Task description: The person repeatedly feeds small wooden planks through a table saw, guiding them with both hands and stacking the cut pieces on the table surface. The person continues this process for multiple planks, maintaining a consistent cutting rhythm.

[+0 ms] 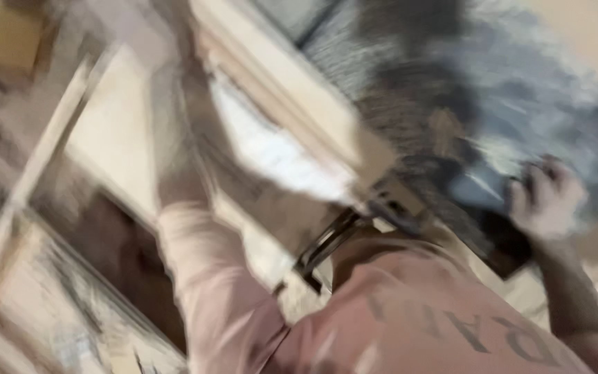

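Blurred view: right hand [547, 197], fingers curled, grips the edge of a large dark grey mottled panel [493, 90] at far right. Left hand's [174, 163] grasp cannot be told; it reaches up beside a pale wooden frame [292, 83].

A large flat panel [493, 104] with a mottled grey, black and pale surface fills the view from twelve to three o'clock, tilted so its lower edge runs down toward four o'clock. Motion blur hides its finer detail. A long pale wooden board [285, 90] lies along its edge, slanting from twelve o'clock down toward the centre
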Demonstrator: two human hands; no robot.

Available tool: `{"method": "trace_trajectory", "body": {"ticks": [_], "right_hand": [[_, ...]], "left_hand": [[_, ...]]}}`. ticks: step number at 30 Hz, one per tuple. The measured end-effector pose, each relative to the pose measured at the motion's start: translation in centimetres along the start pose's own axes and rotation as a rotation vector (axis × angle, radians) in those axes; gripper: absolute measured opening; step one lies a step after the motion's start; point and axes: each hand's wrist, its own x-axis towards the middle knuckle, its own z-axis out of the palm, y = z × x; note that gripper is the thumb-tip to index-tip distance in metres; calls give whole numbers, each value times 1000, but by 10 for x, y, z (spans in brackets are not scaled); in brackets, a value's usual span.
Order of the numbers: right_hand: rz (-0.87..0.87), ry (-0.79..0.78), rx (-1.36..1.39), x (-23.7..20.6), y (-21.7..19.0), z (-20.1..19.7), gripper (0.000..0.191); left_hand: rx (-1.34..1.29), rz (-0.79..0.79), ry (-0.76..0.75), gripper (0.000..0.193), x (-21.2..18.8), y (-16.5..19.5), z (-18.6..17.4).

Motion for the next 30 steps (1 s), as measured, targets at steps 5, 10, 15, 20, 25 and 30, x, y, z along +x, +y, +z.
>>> {"method": "trace_trajectory", "body": {"ticks": [5,10,15,20,25,30], "right_hand": [[345,147,180,-74,-24,-20,35],[775,391,128,-184,21,-30,34],[1323,726,265,-296,123,-28,31],[1501,1078,750,-332,228,-59,34],[1263,1404,1529,-292,325,-105,65],[1213,1449,1802,-243,389,-146,104]], "left_hand": [[-12,574,225,63,11,126,-80],[-273,1002,5,65,-98,292,-90],[-606,1500,-415,69,-258,470,-31],[-482,1560,-855,63,-392,634,32],[-780,1329,-1045,57,-490,821,103],[-983,939,-1456,70,-552,966,136]]}}
